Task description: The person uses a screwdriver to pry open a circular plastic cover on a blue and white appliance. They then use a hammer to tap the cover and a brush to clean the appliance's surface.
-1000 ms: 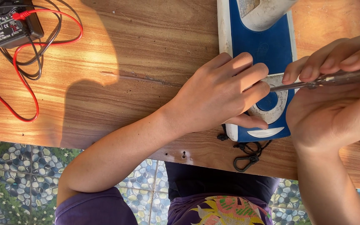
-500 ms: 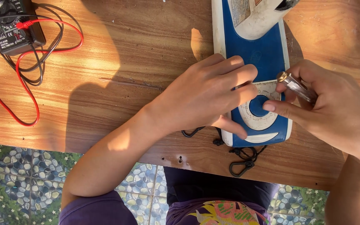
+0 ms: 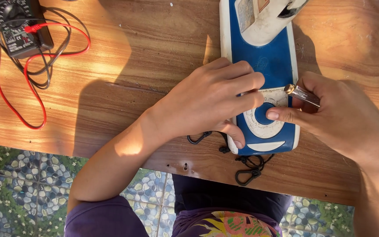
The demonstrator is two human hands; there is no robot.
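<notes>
Blue-and-white plastic device [image 3: 264, 74] lay at the wooden table's [image 3: 145, 52] near edge | left hand [image 3: 211, 98] pressed flat, steadying it | right hand [image 3: 330, 116] pinched a screwdriver [image 3: 302, 94] beside its dial | casing looked rigid, light, scratch-prone; best gripped along its sides.

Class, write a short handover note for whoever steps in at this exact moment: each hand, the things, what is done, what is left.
Left hand: pressed flat on the blue and white device, thumb at its near edge.
Right hand: fingers grip a screwdriver, tip at the device's round dial.
Device lies on the wooden table; its black strap hangs over the edge. Multimeter with red and black leads sits far left, unused.
Done: device steadied. Left: housing appears still closed.
</notes>
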